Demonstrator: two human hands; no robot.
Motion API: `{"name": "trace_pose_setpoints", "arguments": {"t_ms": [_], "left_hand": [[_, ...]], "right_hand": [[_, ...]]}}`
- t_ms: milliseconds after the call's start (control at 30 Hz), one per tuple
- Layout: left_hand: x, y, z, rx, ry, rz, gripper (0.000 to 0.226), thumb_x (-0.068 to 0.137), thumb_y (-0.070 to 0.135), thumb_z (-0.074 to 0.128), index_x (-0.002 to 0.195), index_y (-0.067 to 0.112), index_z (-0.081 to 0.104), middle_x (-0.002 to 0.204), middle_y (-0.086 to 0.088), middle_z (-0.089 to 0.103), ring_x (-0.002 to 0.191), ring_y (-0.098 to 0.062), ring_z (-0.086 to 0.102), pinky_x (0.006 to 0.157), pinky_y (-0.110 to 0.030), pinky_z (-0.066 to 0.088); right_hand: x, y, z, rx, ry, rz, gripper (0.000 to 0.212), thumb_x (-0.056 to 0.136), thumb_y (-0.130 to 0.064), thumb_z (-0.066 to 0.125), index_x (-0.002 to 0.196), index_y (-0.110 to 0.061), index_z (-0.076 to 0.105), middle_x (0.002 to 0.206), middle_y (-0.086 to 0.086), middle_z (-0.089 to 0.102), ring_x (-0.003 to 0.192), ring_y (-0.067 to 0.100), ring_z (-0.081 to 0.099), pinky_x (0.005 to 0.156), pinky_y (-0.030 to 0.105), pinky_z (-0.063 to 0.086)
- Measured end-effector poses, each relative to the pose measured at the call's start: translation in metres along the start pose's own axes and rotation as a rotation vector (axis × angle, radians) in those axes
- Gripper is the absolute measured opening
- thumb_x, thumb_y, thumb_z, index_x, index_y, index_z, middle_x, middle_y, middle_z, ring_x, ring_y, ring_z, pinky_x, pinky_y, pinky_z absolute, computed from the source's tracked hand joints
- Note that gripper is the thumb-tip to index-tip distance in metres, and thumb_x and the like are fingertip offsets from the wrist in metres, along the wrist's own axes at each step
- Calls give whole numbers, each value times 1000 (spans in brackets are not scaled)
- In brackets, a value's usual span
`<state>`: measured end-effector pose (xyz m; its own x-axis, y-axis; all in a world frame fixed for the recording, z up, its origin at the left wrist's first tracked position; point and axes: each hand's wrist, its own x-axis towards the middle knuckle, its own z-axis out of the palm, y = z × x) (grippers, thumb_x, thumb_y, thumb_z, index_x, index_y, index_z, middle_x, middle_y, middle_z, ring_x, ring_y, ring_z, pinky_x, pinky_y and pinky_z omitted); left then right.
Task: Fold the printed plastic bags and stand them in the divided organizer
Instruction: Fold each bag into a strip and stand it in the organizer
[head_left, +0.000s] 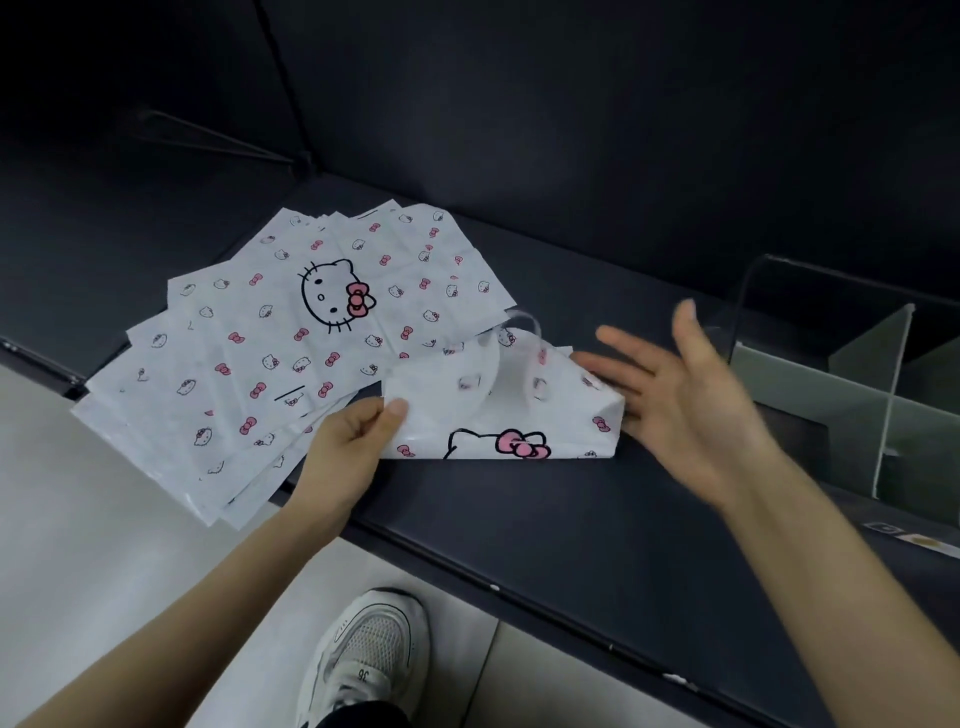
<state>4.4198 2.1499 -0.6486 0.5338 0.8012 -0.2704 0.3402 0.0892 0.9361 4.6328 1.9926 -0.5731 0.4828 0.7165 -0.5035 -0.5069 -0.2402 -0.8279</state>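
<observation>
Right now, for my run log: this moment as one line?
step: folding | left hand: grip on half-folded white cat-print plastic bag | right hand: open, at bag's right edge | clear divided organizer: no bags seen

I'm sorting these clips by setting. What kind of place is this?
Likely a shop, though I can't be sure: a dark display shelf with a label on its front edge, a stack of printed bags, and a clear divided organizer.

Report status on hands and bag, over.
Left hand pinches half-folded bag at its left corner. Right hand open, blurred, at its right end. Bag on counter beside fanned stack, not yet in organizer. Nothing seen in the way.
</observation>
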Motion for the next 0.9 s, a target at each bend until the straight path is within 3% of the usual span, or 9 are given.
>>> {"name": "trace_pose_setpoints", "arguments": {"t_ms": [133, 233, 333, 433, 500, 600, 733, 800, 900], "left_hand": [[3, -2, -3, -13, -39, -17, 37, 96, 27, 56, 83, -7, 55, 73, -8, 45, 70, -18, 39, 71, -30, 32], [2, -5, -1, 59, -17, -15, 11, 95, 17, 58, 86, 12, 62, 55, 7, 44, 55, -7, 41, 61, -17, 32], [-10, -6, 2, 179, -15, 53, 23, 92, 10, 57, 90, 33, 56, 54, 22, 54, 52, -1, 44, 59, -11, 35], [-21, -9, 4, 238, 33, 127, 28, 86, 9, 61, 99, 33, 55, 75, 19, 65, 63, -12, 49, 61, -9, 38], [-24, -13, 2, 377, 64, 164, 41, 78, 8, 61, 115, 23, 54, 86, 9, 63, 78, -16, 55, 68, -9, 38], [-28, -15, 1, 540, 55, 266, 63, 65, 17, 55, 129, 14, 51, 97, 0, 62, 96, -22, 54, 84, -27, 39], [-31, -18, 7, 565, -68, 408, 63, 69, 10, 54, 132, 8, 51, 121, 10, 51, 115, -19, 49, 105, -46, 38], [-28, -19, 12, 521, -161, 452, 62, 73, 4, 51, 133, 18, 47, 126, 23, 43, 118, 0, 41, 102, -34, 39], [-21, -20, 17, 485, -241, 454, 67, 80, -10, 52, 129, 33, 39, 128, 30, 37, 121, 16, 35, 96, -14, 38]], "right_hand": [[-6, 37, -10, -170, -40, -30, 68, 75, -73, 52, 129, -30, 49, 121, -9, 66, 117, 12, 59, 103, 35, 41], [-6, 57, -5, -356, 111, -107, 17, 90, -25, 65, 107, -25, 62, 104, -6, 73, 97, 12, 69, 87, 32, 54], [-3, 75, -4, -464, 308, -142, 18, 90, -4, 61, 89, -21, 68, 92, 2, 75, 82, 16, 71, 70, 32, 57], [0, 86, -6, -675, 392, -163, 12, 87, -9, 62, 86, 2, 66, 85, 16, 72, 82, 32, 68, 72, 49, 55], [-1, 88, -5, -733, 400, -195, 20, 87, -11, 62, 85, 9, 62, 82, 19, 70, 74, 27, 68, 65, 44, 52], [-10, 88, -3, -798, 394, -233, 20, 88, -12, 62, 81, 7, 62, 73, 15, 68, 63, 22, 64, 53, 35, 44], [-26, 90, -7, -853, 394, -227, 19, 87, -13, 62, 78, 3, 62, 64, 11, 65, 57, 22, 58, 51, 33, 40], [-34, 88, -10, -881, 390, -236, 20, 87, -16, 62, 79, 2, 62, 66, 12, 65, 63, 30, 59, 55, 38, 44], [-40, 84, -15, -959, 425, -256, 26, 88, -21, 61, 73, 0, 55, 59, 8, 55, 55, 25, 47, 51, 29, 34]]}}
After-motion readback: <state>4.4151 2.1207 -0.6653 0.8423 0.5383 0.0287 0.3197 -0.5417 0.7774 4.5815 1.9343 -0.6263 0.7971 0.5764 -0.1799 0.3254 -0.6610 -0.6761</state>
